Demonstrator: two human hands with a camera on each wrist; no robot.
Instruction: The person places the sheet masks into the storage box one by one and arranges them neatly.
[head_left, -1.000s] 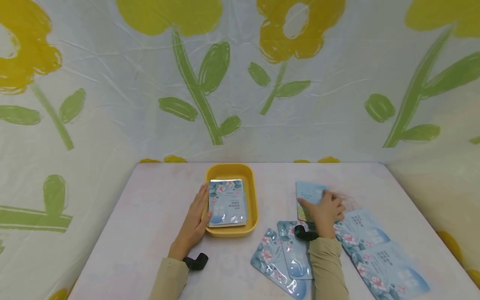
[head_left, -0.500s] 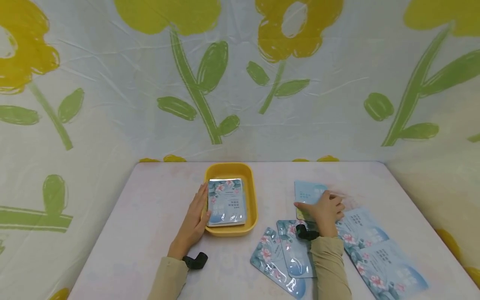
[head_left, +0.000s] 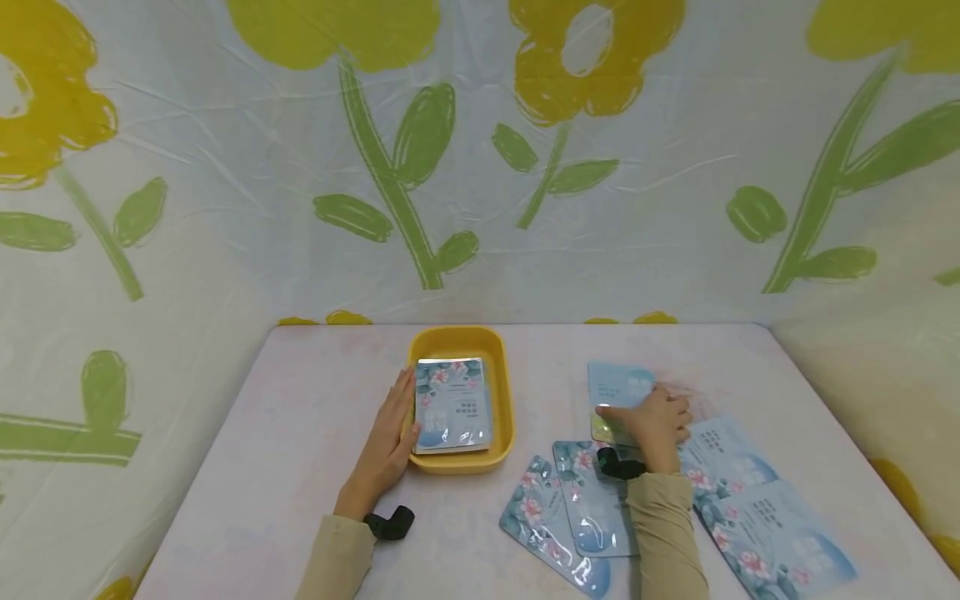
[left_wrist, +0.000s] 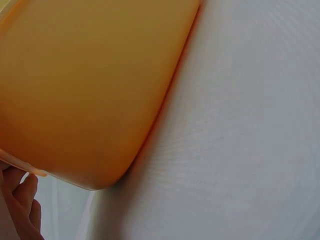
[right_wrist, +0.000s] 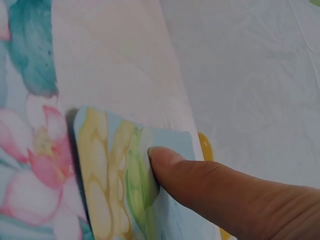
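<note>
My left hand (head_left: 386,437) rests against the left side of a yellow tray (head_left: 501,454), fingers straight along the rim. Inside the tray lies a stack of sheet-mask sachets, its top sachet (head_left: 452,407) blue with pink flowers. In the left wrist view the tray's wall (left_wrist: 95,100) fills the upper left, with a few fingers (left_wrist: 25,195) at its rim. At the right, my right hand (head_left: 654,425) lies over a blue-and-yellow sheet-mask sachet (head_left: 613,383). Its straight thumb (right_wrist: 200,177) touches the printed face; the other fingers sit at the right edge, their undersides hidden.
Two flowered sachets overlap near my right forearm: one at the left (head_left: 551,525), one beside it (head_left: 596,508). Further right lie two more, an upper sachet (head_left: 731,454) and a lower sachet (head_left: 780,533). A flower-printed curtain (head_left: 480,167) surrounds the pale table (head_left: 300,417).
My right hand has shifted slightly down and to the right, its thumb sliding down over the sachet. The left hand and tray stay in place.
</note>
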